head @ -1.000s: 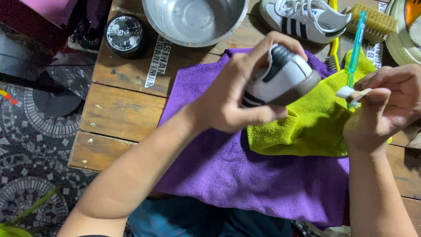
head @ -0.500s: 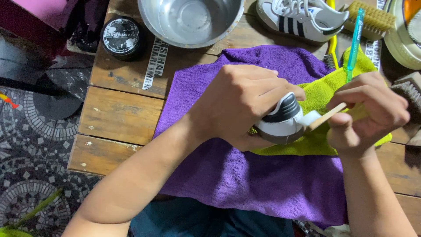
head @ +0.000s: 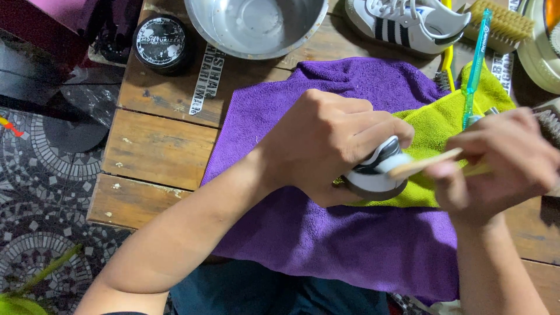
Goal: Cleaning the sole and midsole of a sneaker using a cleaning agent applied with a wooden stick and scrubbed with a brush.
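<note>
At far left on the tabletop (head: 157, 146), a round black tin (head: 158, 42) with a pale printed lid, shut, well apart from both hands. Just right of it, far edge: a steel bowl (head: 256, 23), shallow, wet inside, nothing solid visible in it.

Centre: purple cloth (head: 326, 239) spread over the planks and hanging off the near edge; a yellow-green cloth (head: 434, 125) lies on its right part.

Left hand (head: 329, 143): forearm entering from near left, wrist bent down, fingers and thumb clamped round a small white shoe with black stripes (head: 378, 169), held just above the yellow-green cloth, exposed end pointing right.

Right hand (head: 499, 166): forearm rising from the near right, fingers pinched shut on a thin pale wooden-handled tool (head: 423, 163), its tip touching the exposed end of the held shoe; the tip is blurred, so its kind cannot be told.

Far right: a second, larger white shoe with black stripes (head: 408, 23), laced; a wooden scrub brush (head: 501, 22); a turquoise toothbrush (head: 475, 70) lying on the yellow-green cloth; a dark-bristled brush (head: 548, 125) at the right edge.

Progress, as a judgement: work on the held shoe is under way at one end; its visible white part looks fairly clean, the rest is hidden by the fingers. The larger shoe lies aside, untouched now.
</note>
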